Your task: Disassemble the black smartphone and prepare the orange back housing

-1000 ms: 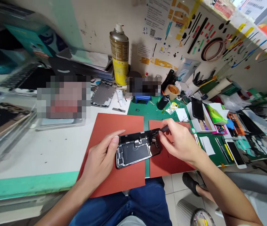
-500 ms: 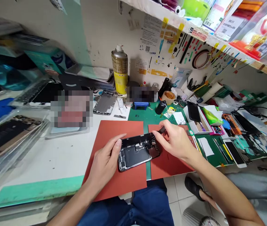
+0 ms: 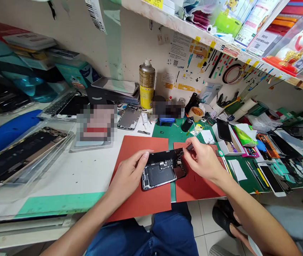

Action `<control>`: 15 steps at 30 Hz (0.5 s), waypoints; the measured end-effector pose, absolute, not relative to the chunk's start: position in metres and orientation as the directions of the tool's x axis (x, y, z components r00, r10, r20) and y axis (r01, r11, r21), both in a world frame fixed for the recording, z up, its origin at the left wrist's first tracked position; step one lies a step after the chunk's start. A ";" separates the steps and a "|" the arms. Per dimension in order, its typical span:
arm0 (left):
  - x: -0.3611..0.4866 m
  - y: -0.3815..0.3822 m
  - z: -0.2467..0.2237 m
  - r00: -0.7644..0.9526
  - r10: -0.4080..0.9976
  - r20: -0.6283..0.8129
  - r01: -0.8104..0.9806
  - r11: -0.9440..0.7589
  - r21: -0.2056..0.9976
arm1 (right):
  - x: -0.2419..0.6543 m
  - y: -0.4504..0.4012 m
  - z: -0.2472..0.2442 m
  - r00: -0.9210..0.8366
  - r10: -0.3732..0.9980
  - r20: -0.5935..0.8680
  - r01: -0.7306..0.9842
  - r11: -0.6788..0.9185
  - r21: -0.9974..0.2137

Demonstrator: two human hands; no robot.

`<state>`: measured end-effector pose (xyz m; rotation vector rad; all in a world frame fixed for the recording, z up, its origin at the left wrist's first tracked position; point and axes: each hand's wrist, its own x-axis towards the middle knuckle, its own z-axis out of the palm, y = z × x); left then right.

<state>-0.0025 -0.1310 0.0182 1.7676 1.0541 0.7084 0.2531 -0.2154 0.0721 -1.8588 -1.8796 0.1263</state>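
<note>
An opened phone [image 3: 163, 172], its inside parts showing, lies at a slant over the red mats. My left hand [image 3: 130, 170] grips its left end, with the thumb on the upper left corner and the other fingers mostly hidden behind. My right hand [image 3: 203, 158] is closed at the upper right corner, pinching a small dark piece [image 3: 190, 146] whose kind I cannot make out. Beneath the phone is the left red mat [image 3: 141, 206]; the right red mat [image 3: 199, 192] lies under my right hand.
Behind the mats stand a yellow spray can [image 3: 146, 85] and a small black bottle [image 3: 187, 123]. A white box [image 3: 238, 149] and a white phone [image 3: 271, 179] are on the right. Clear trays with phone parts [image 3: 28, 153] lie left. A shelf [image 3: 194, 35] overhangs; another person's foot [image 3: 222, 220] is below right.
The view has swung a little left, so the bench appears shifted right. Both hands keep nearly the same hold, and the phone shows no clear change.
</note>
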 end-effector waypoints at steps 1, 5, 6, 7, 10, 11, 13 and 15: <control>-0.001 -0.131 0.021 0.473 0.881 0.018 0.351 -0.207 0.913 | 0.253 -0.215 0.071 0.050 0.960 0.276 0.915 0.067 -0.399; 0.004 -0.127 0.030 0.509 0.859 0.047 0.370 -0.268 0.890 | 0.252 -0.215 0.069 0.076 0.955 0.288 0.909 0.052 -0.414; 0.005 -0.126 0.032 0.516 0.855 0.057 0.378 -0.287 0.880 | 0.252 -0.215 0.068 0.074 0.955 0.287 0.907 0.055 -0.417; 0.006 -0.125 0.033 0.518 0.852 0.067 0.386 -0.303 0.871 | 0.252 -0.215 0.068 0.073 0.956 0.285 0.906 0.056 -0.420; 0.007 -0.124 0.029 0.504 0.856 0.115 0.399 -0.349 0.848 | 0.250 -0.216 0.069 0.107 0.957 0.271 0.904 0.020 -0.427; 0.008 -0.124 0.026 0.495 0.856 0.149 0.389 -0.372 0.843 | 0.250 -0.216 0.070 0.111 0.958 0.265 0.904 0.014 -0.427; 0.008 -0.125 0.018 0.486 0.840 0.241 0.349 -0.440 0.828 | 0.250 -0.216 0.070 0.102 0.960 0.262 0.902 0.022 -0.430; 0.007 -0.126 0.010 0.487 0.802 0.345 0.300 -0.525 0.797 | 0.250 -0.216 0.070 0.101 0.959 0.265 0.897 0.028 -0.440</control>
